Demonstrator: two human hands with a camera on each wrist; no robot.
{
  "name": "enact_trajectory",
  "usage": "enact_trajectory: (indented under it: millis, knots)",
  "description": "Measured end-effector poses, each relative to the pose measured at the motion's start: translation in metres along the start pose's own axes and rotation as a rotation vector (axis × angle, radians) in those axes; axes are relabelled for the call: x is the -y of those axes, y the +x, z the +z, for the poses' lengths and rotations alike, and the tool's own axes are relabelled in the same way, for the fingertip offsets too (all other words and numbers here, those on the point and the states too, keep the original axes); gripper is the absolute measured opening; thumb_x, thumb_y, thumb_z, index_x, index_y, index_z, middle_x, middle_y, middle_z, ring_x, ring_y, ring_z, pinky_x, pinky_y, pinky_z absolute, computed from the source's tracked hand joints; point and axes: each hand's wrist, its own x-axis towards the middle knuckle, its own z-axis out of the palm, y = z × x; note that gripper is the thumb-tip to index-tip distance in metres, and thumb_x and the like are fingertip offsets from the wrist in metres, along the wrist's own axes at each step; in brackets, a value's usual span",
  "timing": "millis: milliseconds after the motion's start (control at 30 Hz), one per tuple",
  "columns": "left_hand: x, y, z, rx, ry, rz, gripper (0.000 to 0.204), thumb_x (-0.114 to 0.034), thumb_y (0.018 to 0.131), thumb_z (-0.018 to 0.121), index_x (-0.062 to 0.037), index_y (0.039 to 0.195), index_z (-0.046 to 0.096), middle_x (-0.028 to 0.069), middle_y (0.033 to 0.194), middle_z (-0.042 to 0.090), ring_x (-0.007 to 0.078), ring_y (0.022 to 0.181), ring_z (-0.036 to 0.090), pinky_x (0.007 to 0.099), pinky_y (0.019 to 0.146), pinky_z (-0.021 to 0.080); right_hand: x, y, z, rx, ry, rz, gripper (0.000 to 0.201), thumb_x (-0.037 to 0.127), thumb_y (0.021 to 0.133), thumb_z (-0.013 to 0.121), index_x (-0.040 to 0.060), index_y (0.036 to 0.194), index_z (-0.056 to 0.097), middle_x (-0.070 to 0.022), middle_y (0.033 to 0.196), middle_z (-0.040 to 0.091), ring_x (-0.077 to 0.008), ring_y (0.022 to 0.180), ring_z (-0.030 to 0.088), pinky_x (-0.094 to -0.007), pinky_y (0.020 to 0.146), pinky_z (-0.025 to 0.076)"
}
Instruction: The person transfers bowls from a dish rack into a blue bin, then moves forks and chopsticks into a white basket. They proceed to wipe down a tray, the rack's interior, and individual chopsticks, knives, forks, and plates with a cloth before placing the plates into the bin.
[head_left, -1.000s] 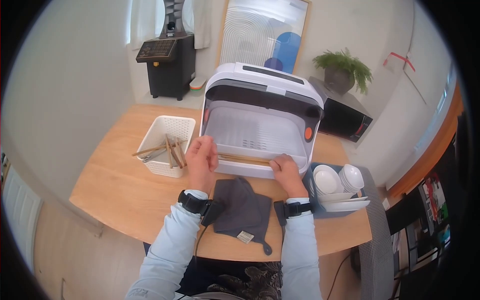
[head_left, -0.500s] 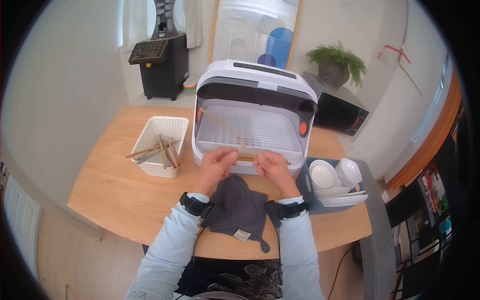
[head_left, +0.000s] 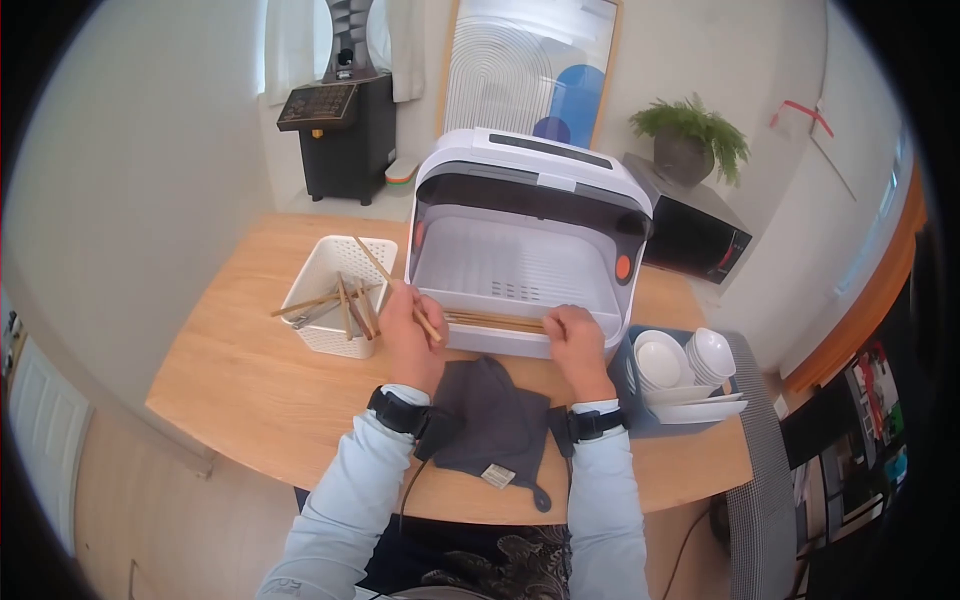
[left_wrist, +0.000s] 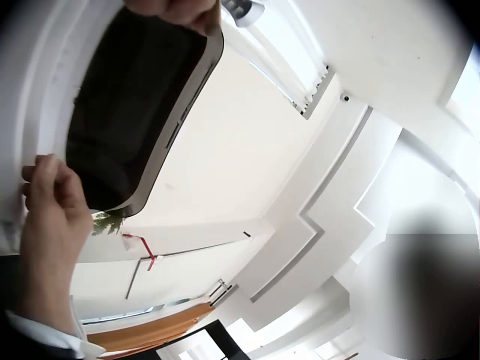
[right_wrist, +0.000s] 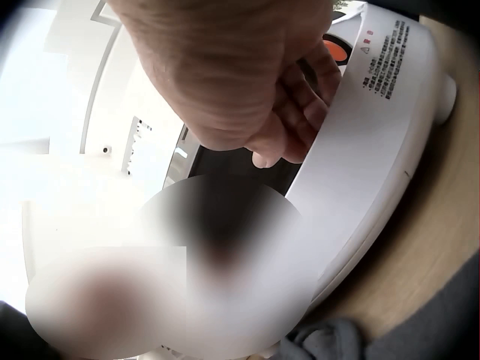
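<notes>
In the head view my left hand (head_left: 413, 340) grips a wooden chopstick (head_left: 374, 260), slanted with its far end up and left, near the white basket. Several chopsticks (head_left: 497, 322) lie side by side along the front of a white dish cabinet (head_left: 490, 345) whose dark lid is raised. My right hand (head_left: 578, 352) holds their right ends with curled fingers, which hide the tips. In the right wrist view the fingers (right_wrist: 300, 112) bend down behind the cabinet's front wall. The left wrist view shows only part of the left hand (left_wrist: 176, 11) at its top edge.
A white perforated basket (head_left: 330, 260) with chopsticks and metal cutlery stands left of the cabinet. To the right is a blue-grey bin (head_left: 680, 422) of white bowls and plates. A dark grey cloth (head_left: 490, 420) lies on the wooden table (head_left: 240, 400), in front of the cabinet.
My hands met over the chopsticks half a second ago. Since then the left has moved left with one chopstick, and the right has slid to the row's right end.
</notes>
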Motion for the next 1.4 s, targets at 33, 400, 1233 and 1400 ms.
enact_trajectory:
  millis: [33,400,1233,1400]
  knots:
    - [-0.006,-0.001,-0.001,0.001,-0.087,-0.039,0.036,-0.045,0.1,0.046,-0.01,0.09,0.047,-0.0003,0.063,0.045,0.0087,0.044,0.03,0.023,0.039,0.023,-0.006,-0.001,-0.001,0.057,-0.046,0.027,0.017,0.019,0.085,0.063,0.0031,0.08,0.065,-0.0121,0.081,0.066,-0.0335,0.082,0.06,-0.0429,0.072,0.047]
    - [-0.027,0.013,-0.012,0.048,-0.184,0.097,0.085,-0.061,0.085,0.061,-0.007,0.136,0.02,0.0137,0.114,0.047,0.0129,0.071,0.048,0.0217,0.054,0.038,-0.016,-0.005,0.003,0.191,-0.037,0.036,0.023,0.024,0.088,0.061,0.0036,0.08,0.068,-0.0123,0.087,0.065,-0.0337,0.089,0.059,-0.0464,0.077,0.046]
    - [-0.009,0.01,-0.006,0.051,0.28,0.176,0.026,-0.023,0.099,0.054,-0.0033,0.115,0.052,0.0032,0.082,0.059,0.0033,0.051,0.042,0.0175,0.043,0.027,-0.007,-0.004,0.001,0.213,-0.003,-0.02,0.019,0.019,0.083,0.064,0.0002,0.08,0.063,-0.0135,0.084,0.063,-0.0339,0.087,0.058,-0.0435,0.076,0.045]
    - [0.0,0.006,-0.003,0.155,0.411,0.075,0.017,-0.019,0.097,0.056,-0.003,0.098,0.059,0.0015,0.072,0.059,0.0027,0.047,0.039,0.0177,0.042,0.026,-0.01,-0.001,-0.008,0.245,0.167,0.032,0.009,0.007,0.076,0.067,0.0003,0.079,0.062,-0.0124,0.079,0.061,-0.0322,0.085,0.057,-0.0408,0.074,0.045]
